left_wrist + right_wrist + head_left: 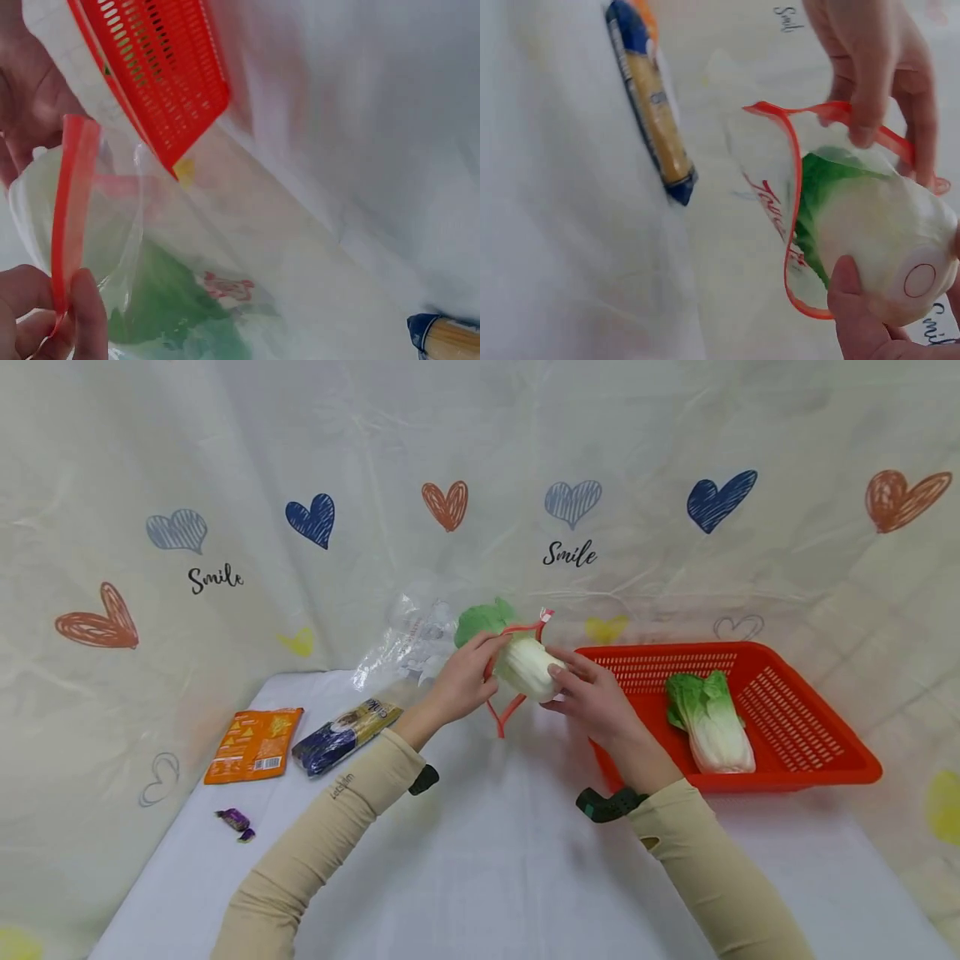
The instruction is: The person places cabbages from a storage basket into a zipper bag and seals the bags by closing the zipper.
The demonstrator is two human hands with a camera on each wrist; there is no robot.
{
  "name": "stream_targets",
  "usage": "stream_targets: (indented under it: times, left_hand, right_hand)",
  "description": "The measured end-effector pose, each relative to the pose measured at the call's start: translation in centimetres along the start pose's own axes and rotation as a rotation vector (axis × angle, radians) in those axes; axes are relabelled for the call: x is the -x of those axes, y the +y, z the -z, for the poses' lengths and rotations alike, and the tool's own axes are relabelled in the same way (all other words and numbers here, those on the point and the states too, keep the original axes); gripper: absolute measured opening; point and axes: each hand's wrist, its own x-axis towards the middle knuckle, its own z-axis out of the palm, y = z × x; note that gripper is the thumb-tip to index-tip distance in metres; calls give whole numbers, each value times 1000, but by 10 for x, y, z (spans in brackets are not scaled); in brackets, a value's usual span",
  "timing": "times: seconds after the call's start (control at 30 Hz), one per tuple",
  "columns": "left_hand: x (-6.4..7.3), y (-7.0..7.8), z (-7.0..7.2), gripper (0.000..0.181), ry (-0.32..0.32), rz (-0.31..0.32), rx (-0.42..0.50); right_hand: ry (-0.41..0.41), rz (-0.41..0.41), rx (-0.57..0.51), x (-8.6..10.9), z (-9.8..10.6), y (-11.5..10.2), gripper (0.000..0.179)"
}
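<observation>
A napa cabbage (531,668) is held above the table, its green leafy end inside a clear plastic bag with a red zip edge (793,195). Its white base sticks out of the bag's mouth. My right hand (600,702) grips that base, thumb on one side and fingers on the other. Between thumb and fingers, my left hand (467,678) pinches the red edge of the bag. Red lettering shows on the bag's clear wall in the right wrist view, and the leaves (169,292) show through the plastic in the left wrist view.
At the right, a red basket (817,777) holds another napa cabbage (716,731). Left of my hands lie a pack of spaghetti (348,735), an orange packet (255,745) and a purple wrapped candy (236,821). Crumpled clear plastic (401,639) stands behind the spaghetti.
</observation>
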Motion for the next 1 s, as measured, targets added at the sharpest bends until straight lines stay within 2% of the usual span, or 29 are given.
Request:
stream_targets:
  times: [0.1, 0.17, 0.27, 0.37, 0.4, 0.47, 0.6, 0.7, 0.77, 0.83, 1.0]
  left_hand:
    - [2, 0, 1, 58, 32, -1, 17]
    - [3, 2, 1, 59, 26, -36, 40]
    - [2, 8, -3, 60, -46, -140, 91]
    - [2, 16, -6, 59, -135, -216, 153]
    - [2, 17, -6, 59, -150, -213, 166]
    - [2, 19, -5, 59, -145, -165, 174]
    - [4, 14, -4, 57, -105, 17, 141]
    - [7, 8, -8, 57, -123, 90, 89]
    - [10, 6, -13, 58, -157, 95, 64]
    - [11, 6, -19, 59, -192, 75, 57]
    - [14, 8, -28, 58, -243, 35, 116]
  right_hand:
    - [16, -15, -128, 2, -2, -1, 54]
    - [40, -20, -181, 2, -7, 0, 53]
    - [90, -9, -201, 1, -18, 5, 49]
    - [152, 9, -136, -3, -27, 9, 44]
    - [168, 12, -98, -4, -29, 10, 43]
    - [182, 14, -32, -7, -30, 10, 43]
    - [171, -29, 64, -12, -25, 7, 50]
    - [143, -83, 84, -15, -22, 7, 52]
    - [125, -106, 111, -17, -23, 11, 51]
    - [119, -115, 148, -19, -24, 15, 49]
    - [132, -147, 209, -29, -25, 28, 47]
